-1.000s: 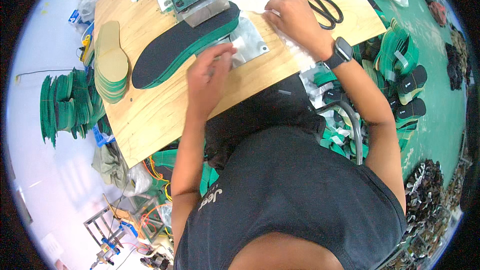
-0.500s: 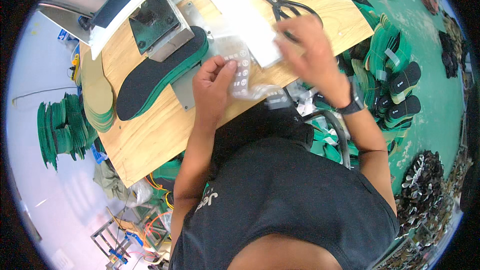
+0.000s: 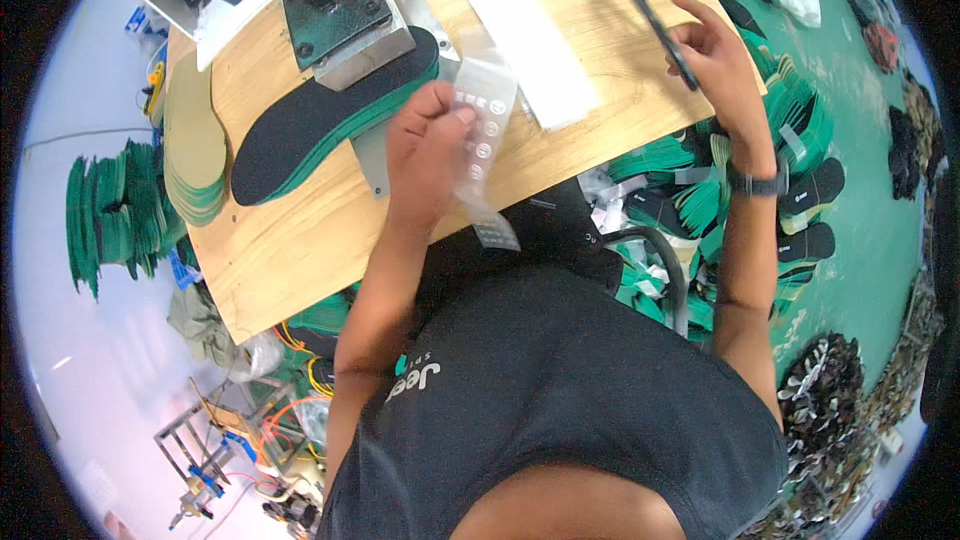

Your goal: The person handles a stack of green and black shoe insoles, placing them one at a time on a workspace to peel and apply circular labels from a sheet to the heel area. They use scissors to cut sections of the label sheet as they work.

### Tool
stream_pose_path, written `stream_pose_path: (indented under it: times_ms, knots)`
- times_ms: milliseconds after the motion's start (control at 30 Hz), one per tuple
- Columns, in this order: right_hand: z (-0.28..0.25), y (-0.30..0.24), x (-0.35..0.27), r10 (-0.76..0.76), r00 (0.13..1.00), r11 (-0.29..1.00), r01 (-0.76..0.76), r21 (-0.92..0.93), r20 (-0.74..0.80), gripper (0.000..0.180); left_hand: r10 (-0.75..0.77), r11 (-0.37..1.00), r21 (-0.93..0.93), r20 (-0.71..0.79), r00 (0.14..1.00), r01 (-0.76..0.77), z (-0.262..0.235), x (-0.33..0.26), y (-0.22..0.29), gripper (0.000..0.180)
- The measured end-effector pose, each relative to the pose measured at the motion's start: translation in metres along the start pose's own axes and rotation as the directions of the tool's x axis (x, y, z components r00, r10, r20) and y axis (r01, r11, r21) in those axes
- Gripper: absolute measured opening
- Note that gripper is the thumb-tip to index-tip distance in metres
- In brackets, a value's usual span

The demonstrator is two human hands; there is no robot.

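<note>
- head view: your left hand (image 3: 425, 145) has its grip pinched on a clear sticker strip (image 3: 483, 145) with rows of small round stickers; the strip hangs from the fingers over the near edge of the wooden table (image 3: 300, 240), its lower end toward 6 o'clock.
- head view: your right hand (image 3: 715, 55) at 2 o'clock has its grip closed around black scissors (image 3: 660, 30), blades pointing to 11 o'clock over the table; whether the blades are apart, you cannot tell.
- head view: at 10 o'clock of the left hand lies a stack of black-topped green insoles (image 3: 330, 125), partly under a metal press block (image 3: 340, 10); a white sheet (image 3: 530, 40) lies between your hands.
- risk: the strip is held near one end only, so it could twist or fold onto itself, and the stickers may catch on each other.
- risk: strip and scissors are well apart; bringing the blades in fast could nick the left fingers, since the limp film gives no firm edge.
</note>
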State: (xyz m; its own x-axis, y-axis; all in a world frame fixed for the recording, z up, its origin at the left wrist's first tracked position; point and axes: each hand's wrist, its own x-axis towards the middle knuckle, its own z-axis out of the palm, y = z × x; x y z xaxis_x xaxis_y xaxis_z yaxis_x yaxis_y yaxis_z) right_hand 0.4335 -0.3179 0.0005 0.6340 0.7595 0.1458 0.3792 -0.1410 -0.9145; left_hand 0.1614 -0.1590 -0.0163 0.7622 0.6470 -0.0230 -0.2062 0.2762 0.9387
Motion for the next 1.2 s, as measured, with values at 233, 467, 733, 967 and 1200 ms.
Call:
stream_pose_path:
  times_ms: [233,467,733,967,1200]
  knots:
    - [0.065,-0.032,-0.087,0.037,0.978,0.563,-0.192,0.804,0.207,0.076,0.037,0.998,0.059,-0.131,0.991,-0.029,0.008,0.009,0.012,0.012]
    - [0.062,-0.034,-0.113,0.137,0.816,0.676,-0.492,0.548,0.562,0.131,0.038,0.998,-0.050,-0.144,0.989,-0.046,0.000,0.007,0.009,0.012]
    - [0.030,-0.025,-0.097,0.080,0.664,0.910,-0.353,0.218,0.743,0.128,-0.059,0.996,-0.074,-0.099,0.993,0.052,0.008,0.003,0.012,0.012]
    - [0.027,-0.035,-0.086,0.042,0.706,0.982,-0.161,0.103,0.707,0.128,-0.122,0.992,0.005,-0.065,0.990,0.122,0.017,-0.002,0.007,0.013]
    - [0.028,-0.033,-0.088,-0.035,0.722,0.995,-0.042,0.095,0.691,0.125,-0.140,0.989,0.048,-0.023,0.990,0.141,0.024,-0.012,0.009,0.014]
